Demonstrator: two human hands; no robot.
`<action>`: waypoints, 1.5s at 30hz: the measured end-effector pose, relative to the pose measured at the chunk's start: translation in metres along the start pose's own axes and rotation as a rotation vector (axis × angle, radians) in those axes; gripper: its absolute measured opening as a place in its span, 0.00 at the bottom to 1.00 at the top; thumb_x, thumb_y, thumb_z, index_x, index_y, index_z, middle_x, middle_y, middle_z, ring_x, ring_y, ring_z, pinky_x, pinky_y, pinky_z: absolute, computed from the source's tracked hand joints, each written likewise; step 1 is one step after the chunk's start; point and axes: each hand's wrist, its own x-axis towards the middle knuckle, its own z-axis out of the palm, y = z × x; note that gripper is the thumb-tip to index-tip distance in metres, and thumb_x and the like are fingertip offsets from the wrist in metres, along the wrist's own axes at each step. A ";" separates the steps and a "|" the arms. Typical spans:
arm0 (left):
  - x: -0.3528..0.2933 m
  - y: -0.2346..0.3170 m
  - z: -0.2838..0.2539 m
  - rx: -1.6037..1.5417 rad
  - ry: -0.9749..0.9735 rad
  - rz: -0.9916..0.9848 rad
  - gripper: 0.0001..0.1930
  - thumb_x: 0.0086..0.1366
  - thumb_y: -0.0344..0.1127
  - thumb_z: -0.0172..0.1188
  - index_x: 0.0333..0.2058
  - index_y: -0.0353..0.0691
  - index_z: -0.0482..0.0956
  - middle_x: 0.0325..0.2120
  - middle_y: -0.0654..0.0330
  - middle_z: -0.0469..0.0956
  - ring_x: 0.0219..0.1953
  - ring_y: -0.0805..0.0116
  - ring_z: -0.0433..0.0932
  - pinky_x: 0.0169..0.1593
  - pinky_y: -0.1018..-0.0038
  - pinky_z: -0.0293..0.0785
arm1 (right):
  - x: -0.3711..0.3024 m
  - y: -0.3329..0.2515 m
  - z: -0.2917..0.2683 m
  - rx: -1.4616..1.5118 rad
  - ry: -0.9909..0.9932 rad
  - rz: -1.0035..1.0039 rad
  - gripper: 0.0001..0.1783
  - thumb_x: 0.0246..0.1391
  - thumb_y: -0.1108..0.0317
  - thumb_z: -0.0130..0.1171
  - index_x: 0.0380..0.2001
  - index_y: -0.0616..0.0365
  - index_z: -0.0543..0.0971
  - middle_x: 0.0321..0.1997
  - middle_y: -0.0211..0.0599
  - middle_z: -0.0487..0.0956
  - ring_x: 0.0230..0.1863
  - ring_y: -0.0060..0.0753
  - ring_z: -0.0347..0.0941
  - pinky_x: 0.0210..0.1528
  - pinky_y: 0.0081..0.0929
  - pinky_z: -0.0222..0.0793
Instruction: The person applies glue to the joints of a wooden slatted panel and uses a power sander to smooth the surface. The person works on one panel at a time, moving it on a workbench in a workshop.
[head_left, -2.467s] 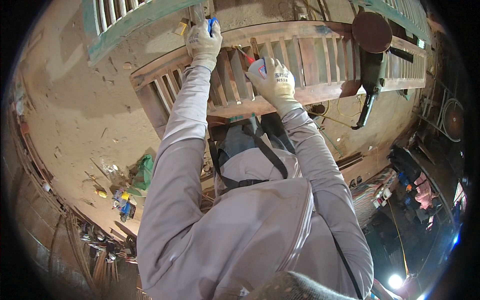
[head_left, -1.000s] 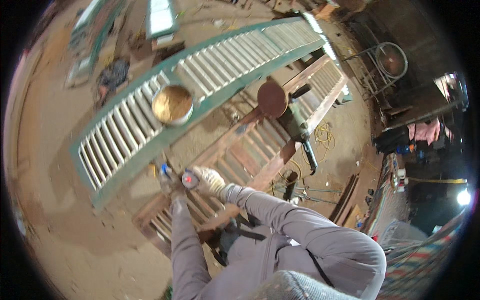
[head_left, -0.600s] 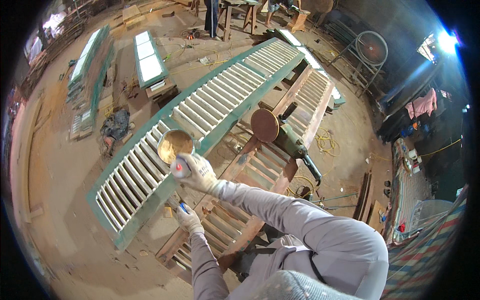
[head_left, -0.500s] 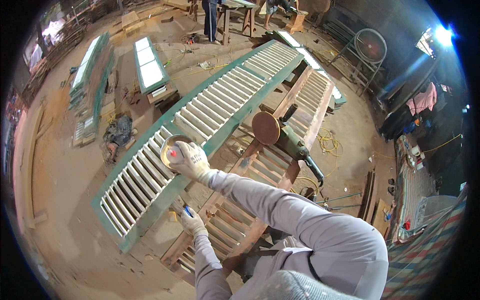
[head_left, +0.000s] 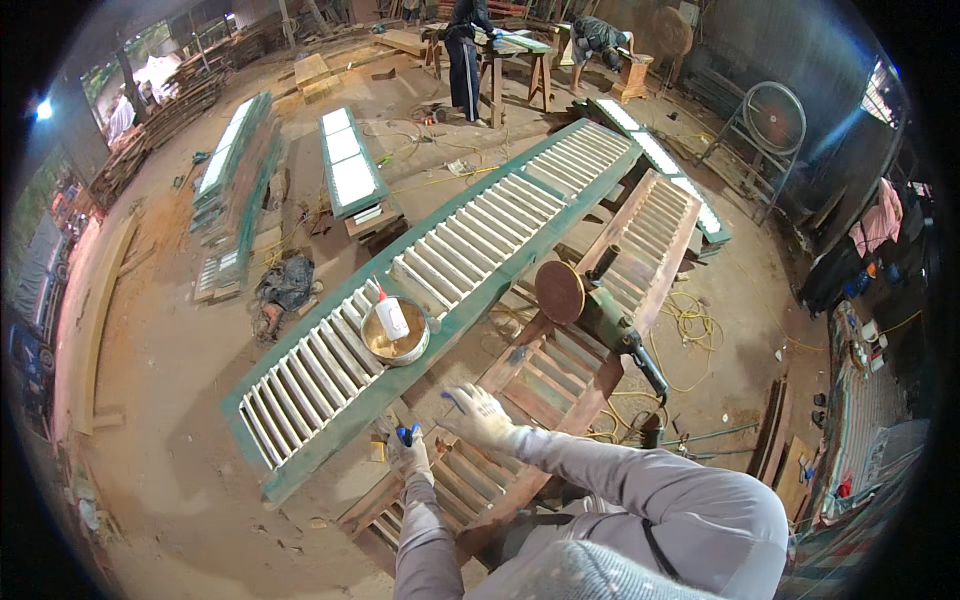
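Note:
My gloved right hand (head_left: 482, 416) is off the louvered shutter, its fingers stretched out toward the left and holding nothing visible. Just to its left, my gloved left hand (head_left: 411, 457) is closed around a small tool with a blue handle (head_left: 407, 435); its exact kind is hard to make out. A round tin (head_left: 418, 350) rests on the green-framed shutter (head_left: 455, 325) with pale slats. Inside the tin, a white squeeze bottle (head_left: 391, 317) with a red tip leans over brownish contents.
A brown louvered panel (head_left: 560, 385) lies beside the green one, with a disc sander (head_left: 605, 310) on it. Yellow cable (head_left: 695, 325) coils on the floor. White-and-green panels (head_left: 350, 170) stand farther off. Two people work at the back near a trestle table (head_left: 515, 45) and a fan (head_left: 774, 118).
My right hand has left the tin and come back near my left hand, its fingers now spread. The tin and bottle stay on the shutter. The whole view has tilted upward.

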 end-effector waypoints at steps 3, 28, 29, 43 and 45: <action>-0.001 0.005 0.000 -0.262 0.075 0.098 0.24 0.54 0.43 0.77 0.44 0.38 0.78 0.35 0.55 0.80 0.38 0.58 0.79 0.42 0.64 0.75 | -0.052 0.018 -0.028 0.082 -0.233 0.035 0.34 0.61 0.44 0.60 0.63 0.51 0.71 0.59 0.48 0.74 0.59 0.52 0.73 0.59 0.45 0.70; -0.225 0.276 -0.084 -1.134 -0.938 -0.102 0.16 0.78 0.40 0.46 0.59 0.44 0.67 0.54 0.60 0.72 0.59 0.69 0.70 0.62 0.67 0.67 | -0.156 0.064 -0.169 0.143 -0.157 -0.403 0.17 0.66 0.51 0.56 0.35 0.54 0.77 0.31 0.47 0.81 0.36 0.57 0.79 0.33 0.48 0.73; -0.227 0.281 -0.086 -1.327 -0.974 -0.221 0.16 0.78 0.40 0.45 0.59 0.44 0.67 0.53 0.60 0.72 0.59 0.69 0.69 0.62 0.66 0.67 | -0.157 0.062 -0.171 0.107 -0.137 -0.389 0.18 0.66 0.50 0.56 0.33 0.54 0.76 0.31 0.47 0.81 0.35 0.57 0.79 0.32 0.48 0.73; -0.240 0.273 -0.105 -1.298 -0.937 -0.508 0.35 0.76 0.58 0.43 0.70 0.39 0.57 0.64 0.54 0.67 0.66 0.60 0.68 0.69 0.59 0.64 | -0.193 0.073 -0.176 1.078 -0.382 -0.080 0.15 0.68 0.61 0.58 0.49 0.61 0.77 0.37 0.41 0.80 0.39 0.36 0.77 0.48 0.33 0.73; -0.243 0.284 -0.116 -1.343 -0.941 -0.505 0.33 0.77 0.56 0.43 0.70 0.38 0.57 0.64 0.53 0.68 0.65 0.60 0.68 0.69 0.59 0.64 | -0.199 0.070 -0.182 1.028 -0.322 -0.200 0.15 0.67 0.60 0.59 0.49 0.60 0.77 0.37 0.41 0.80 0.39 0.38 0.78 0.47 0.33 0.74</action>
